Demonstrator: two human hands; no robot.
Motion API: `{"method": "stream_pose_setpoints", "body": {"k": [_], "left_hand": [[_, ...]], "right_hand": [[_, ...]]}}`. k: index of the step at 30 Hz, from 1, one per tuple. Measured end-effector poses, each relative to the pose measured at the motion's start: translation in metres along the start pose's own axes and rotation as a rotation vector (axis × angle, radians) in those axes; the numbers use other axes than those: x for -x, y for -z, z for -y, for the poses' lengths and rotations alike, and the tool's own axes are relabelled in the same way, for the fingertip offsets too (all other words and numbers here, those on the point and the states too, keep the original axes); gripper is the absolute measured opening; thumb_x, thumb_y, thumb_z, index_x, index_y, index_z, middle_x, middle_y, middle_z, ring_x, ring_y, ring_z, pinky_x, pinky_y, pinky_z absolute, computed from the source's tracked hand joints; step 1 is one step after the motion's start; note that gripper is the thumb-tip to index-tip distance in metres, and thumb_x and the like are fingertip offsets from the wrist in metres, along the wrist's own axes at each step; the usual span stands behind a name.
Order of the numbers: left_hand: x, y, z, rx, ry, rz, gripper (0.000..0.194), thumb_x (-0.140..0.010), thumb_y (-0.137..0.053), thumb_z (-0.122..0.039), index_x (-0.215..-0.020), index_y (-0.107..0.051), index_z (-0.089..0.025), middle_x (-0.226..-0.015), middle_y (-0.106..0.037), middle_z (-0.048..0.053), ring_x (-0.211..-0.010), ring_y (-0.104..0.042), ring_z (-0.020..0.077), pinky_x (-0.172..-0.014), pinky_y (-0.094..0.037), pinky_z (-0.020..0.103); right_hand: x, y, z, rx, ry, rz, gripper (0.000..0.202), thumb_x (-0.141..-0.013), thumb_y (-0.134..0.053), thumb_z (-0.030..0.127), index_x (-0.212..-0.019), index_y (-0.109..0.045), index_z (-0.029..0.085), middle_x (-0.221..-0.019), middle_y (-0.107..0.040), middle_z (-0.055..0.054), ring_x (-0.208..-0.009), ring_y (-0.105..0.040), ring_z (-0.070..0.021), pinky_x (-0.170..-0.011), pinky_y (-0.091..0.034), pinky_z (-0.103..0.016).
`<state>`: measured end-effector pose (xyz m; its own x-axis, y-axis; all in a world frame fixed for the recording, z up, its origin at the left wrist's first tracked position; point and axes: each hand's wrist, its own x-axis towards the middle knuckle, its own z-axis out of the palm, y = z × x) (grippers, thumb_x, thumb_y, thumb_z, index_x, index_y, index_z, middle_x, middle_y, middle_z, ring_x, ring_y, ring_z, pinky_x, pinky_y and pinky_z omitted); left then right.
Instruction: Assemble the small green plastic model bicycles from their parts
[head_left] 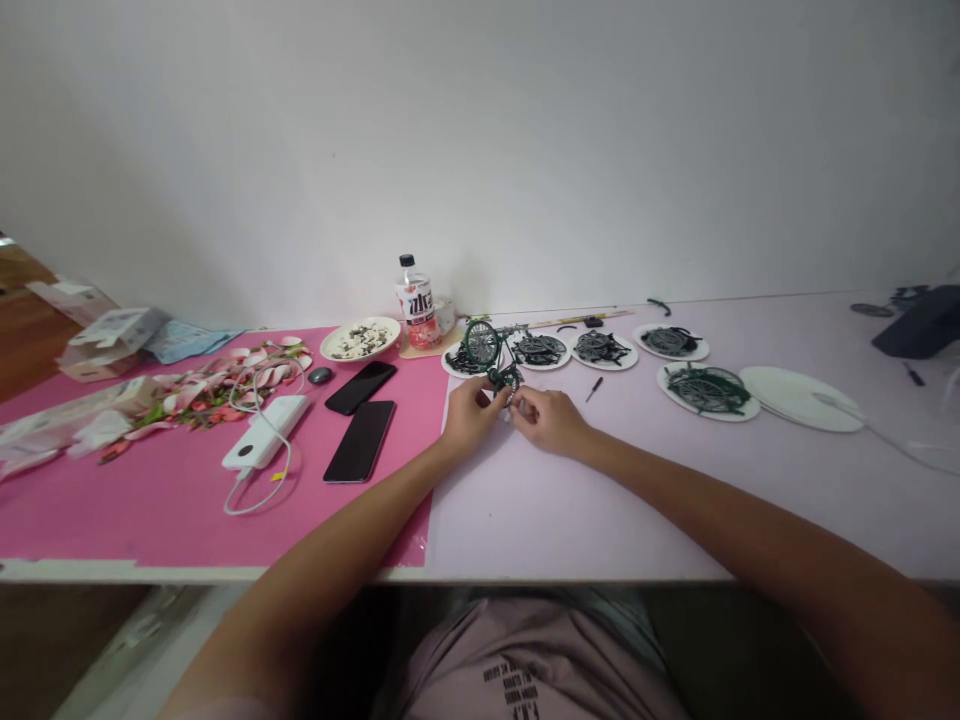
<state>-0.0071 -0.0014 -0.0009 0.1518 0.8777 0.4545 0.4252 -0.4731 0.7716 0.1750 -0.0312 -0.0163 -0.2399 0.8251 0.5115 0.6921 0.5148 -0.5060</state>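
A small dark green model bicycle (482, 344) is held up over the middle of the table, one spoked wheel raised at its upper left. My left hand (474, 412) has its fingers closed on the bicycle's lower part. From the right, my right hand (547, 418) pinches at the same low part, its fingertips close to those of my left hand. Fingers hide the exact spot of contact. Behind the bicycle, white plates (568, 360) hold dark plastic parts. A small screwdriver (594, 388) lies to the right of my right hand.
On the pink mat (180, 520) are two phones (360, 440), a white power bank (264, 432) with a cable, and artificial petals (202, 385). A bottle (419, 310) and a bowl (360, 340) stand behind. More plates (802, 398) and a dark object (922, 322) are at right.
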Motion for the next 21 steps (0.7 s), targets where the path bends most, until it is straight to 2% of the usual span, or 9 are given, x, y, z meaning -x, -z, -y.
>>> {"method": "stream_pose_setpoints", "body": {"k": [4,8,14,17,21], "left_hand": [[0.0005,0.0007,-0.0014,0.013,0.010,0.011,0.027,-0.086,-0.073,-0.042,-0.075,-0.064,-0.018,-0.061,-0.060,-0.003,-0.055,-0.051,0.0117,-0.056,-0.038,0.025],[0.0010,0.0013,-0.0008,0.012,0.007,0.001,0.029,-0.087,-0.073,-0.042,-0.072,-0.063,-0.018,-0.060,-0.058,-0.003,-0.055,-0.050,0.0112,-0.055,-0.037,0.025],[-0.0004,0.0000,0.0025,-0.003,0.010,0.001,0.031,-0.087,-0.072,-0.044,-0.074,-0.061,-0.018,-0.058,-0.057,-0.004,-0.055,-0.052,0.0116,-0.057,-0.037,0.025],[-0.0005,-0.0002,0.0019,0.001,0.011,0.004,0.030,-0.087,-0.073,-0.043,-0.074,-0.063,-0.018,-0.058,-0.058,-0.003,-0.054,-0.052,0.0115,-0.056,-0.037,0.025],[0.0002,0.0003,0.0013,0.001,0.005,0.013,0.031,-0.088,-0.071,-0.044,-0.073,-0.062,-0.018,-0.059,-0.058,-0.003,-0.055,-0.052,0.0117,-0.056,-0.037,0.025]], "right_hand": [[-0.0011,-0.0001,0.0003,0.005,-0.069,-0.044,0.010,-0.091,-0.062,0.032,-0.091,-0.058,0.023,-0.058,-0.055,0.006,-0.051,-0.050,-0.0141,-0.059,-0.033,-0.025],[-0.0018,-0.0014,-0.0035,-0.049,-0.034,0.020,0.013,-0.091,-0.061,0.030,-0.102,-0.057,0.023,-0.060,-0.056,0.007,-0.053,-0.051,-0.0143,-0.059,-0.034,-0.025],[-0.0019,-0.0040,-0.0072,-0.040,0.015,0.069,0.007,-0.093,-0.059,0.028,-0.089,-0.059,0.022,-0.063,-0.060,0.005,-0.053,-0.050,-0.0128,-0.059,-0.033,-0.025],[-0.0023,-0.0045,-0.0072,-0.012,-0.014,0.026,0.007,-0.094,-0.059,0.029,-0.092,-0.060,0.022,-0.062,-0.060,0.005,-0.052,-0.050,-0.0136,-0.058,-0.033,-0.025],[-0.0026,-0.0045,-0.0077,-0.047,-0.039,-0.009,0.013,-0.094,-0.058,0.028,-0.106,-0.058,0.023,-0.067,-0.064,0.004,-0.056,-0.056,-0.0157,-0.060,-0.036,-0.025]]}}
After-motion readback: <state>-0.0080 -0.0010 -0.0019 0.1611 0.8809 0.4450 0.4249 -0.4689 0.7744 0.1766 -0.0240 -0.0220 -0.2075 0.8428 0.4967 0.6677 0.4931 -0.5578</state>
